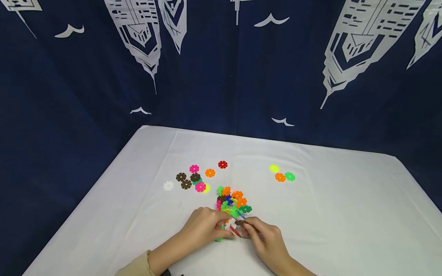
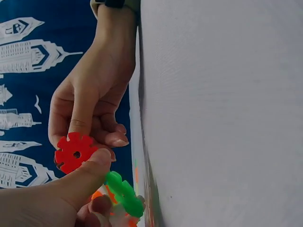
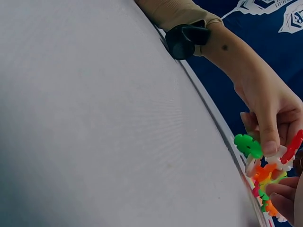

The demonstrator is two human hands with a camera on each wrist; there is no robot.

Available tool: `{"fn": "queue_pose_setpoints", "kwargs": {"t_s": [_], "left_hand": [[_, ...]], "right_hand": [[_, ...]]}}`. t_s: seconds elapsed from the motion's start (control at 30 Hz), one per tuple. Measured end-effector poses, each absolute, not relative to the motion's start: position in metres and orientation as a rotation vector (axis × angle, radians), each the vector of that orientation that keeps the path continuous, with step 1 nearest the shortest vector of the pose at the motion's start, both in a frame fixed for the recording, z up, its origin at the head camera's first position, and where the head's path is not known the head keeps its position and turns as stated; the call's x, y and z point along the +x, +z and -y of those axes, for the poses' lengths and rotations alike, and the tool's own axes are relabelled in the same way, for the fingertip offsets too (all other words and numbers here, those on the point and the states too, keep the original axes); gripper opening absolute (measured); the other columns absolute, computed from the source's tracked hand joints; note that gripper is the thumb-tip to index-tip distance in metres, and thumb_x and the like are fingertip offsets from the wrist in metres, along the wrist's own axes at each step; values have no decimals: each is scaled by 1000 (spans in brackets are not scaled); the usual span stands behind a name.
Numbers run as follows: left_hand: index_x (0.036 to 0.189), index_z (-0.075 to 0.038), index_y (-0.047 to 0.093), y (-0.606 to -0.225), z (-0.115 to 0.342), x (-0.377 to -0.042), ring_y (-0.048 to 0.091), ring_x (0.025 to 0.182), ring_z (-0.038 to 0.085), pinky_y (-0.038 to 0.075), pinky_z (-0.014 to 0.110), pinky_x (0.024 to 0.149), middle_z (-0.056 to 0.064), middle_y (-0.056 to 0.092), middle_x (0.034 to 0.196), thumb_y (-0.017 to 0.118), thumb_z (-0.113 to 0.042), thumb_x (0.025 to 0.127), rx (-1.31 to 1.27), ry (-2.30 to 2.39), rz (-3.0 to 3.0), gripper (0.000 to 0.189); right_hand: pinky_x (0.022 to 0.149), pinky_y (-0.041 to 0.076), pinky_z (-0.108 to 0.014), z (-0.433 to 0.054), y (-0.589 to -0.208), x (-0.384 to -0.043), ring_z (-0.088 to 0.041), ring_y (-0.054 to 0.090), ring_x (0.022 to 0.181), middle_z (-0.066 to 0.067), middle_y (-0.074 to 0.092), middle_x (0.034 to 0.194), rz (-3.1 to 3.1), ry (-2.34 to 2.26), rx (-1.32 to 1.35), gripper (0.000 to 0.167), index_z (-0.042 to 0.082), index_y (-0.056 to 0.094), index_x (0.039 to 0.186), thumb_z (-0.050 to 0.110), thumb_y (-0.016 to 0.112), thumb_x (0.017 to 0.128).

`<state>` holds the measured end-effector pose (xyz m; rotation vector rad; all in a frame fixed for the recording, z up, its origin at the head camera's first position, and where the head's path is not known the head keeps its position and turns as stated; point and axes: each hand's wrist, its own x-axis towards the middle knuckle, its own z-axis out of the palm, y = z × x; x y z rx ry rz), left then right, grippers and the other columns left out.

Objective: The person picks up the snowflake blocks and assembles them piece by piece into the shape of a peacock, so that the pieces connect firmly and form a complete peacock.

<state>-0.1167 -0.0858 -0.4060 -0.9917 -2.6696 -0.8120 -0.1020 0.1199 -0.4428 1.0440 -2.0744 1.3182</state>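
Observation:
A cluster of notched, interlocking plastic discs (image 1: 235,209) in many colours sits between the two hands in the head view. My left hand (image 1: 203,224) pinches its near end, thumb and fingers at a white disc (image 1: 230,223). A red disc (image 1: 235,230) stands edge-on there, and shows face-on as a red disc (image 2: 75,153) in the left wrist view. A green disc (image 2: 124,194) sticks out by the left thumb. My right hand (image 1: 267,237) pinches a brown disc (image 1: 239,222) between thumb and fingers, close against the white and red ones.
Loose discs lie on the white table (image 1: 345,214): several at the back left, among them a white disc (image 1: 168,185) and a red disc (image 1: 222,164), and a group of 3 with an orange disc (image 1: 280,177) at the back right. Behind hangs a dark blue patterned curtain (image 1: 238,84).

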Motion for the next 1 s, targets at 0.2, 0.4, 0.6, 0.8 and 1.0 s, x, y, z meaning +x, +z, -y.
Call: {"fn": "queue_pose_setpoints", "kwargs": {"t_s": [0.2, 0.4, 0.6, 0.8, 1.0], "left_hand": [[87, -11, 71, -407, 86, -118, 35, 48, -8, 28, 9, 46, -21, 40, 54, 83, -30, 69, -1018, -909, 2709, 29], [85, -9, 68, -406, 86, -119, 35, 46, -9, 29, 9, 44, -20, 43, 53, 81, -24, 72, -1078, -1043, 2724, 23], [79, -9, 61, -407, 85, -116, 36, 38, -12, 31, 8, 42, -18, 39, 51, 78, -23, 75, -1154, -1054, 2717, 22], [77, -9, 61, -406, 82, -117, 31, 45, -9, 27, 8, 42, -17, 38, 52, 79, -25, 73, -1168, -950, 2670, 25], [77, -10, 66, -401, 78, -118, 32, 45, -6, 26, 10, 42, -17, 39, 51, 80, -35, 71, -1068, -808, 2661, 29]], "right_hand": [[62, 51, -16, -118, -442, -101, -10, 66, 74, -5, 69, 88, 2137, 1255, 1002, 23, 7, 63, 97, -10, 63, 82], [62, 51, -16, -117, -440, -99, -10, 65, 76, -1, 68, 88, 2170, 1209, 992, 27, 9, 63, 99, -12, 63, 81], [61, 49, -14, -118, -439, -99, -6, 61, 71, 2, 67, 85, 2190, 1188, 1019, 26, 8, 63, 96, -13, 63, 81], [55, 46, -12, -119, -438, -100, 2, 53, 62, 6, 62, 77, 2198, 1118, 1011, 23, 9, 63, 94, -10, 64, 80], [54, 45, -10, -124, -429, -106, 3, 52, 59, 6, 62, 74, 2175, 1150, 1029, 25, 6, 66, 101, -9, 66, 80]]}}
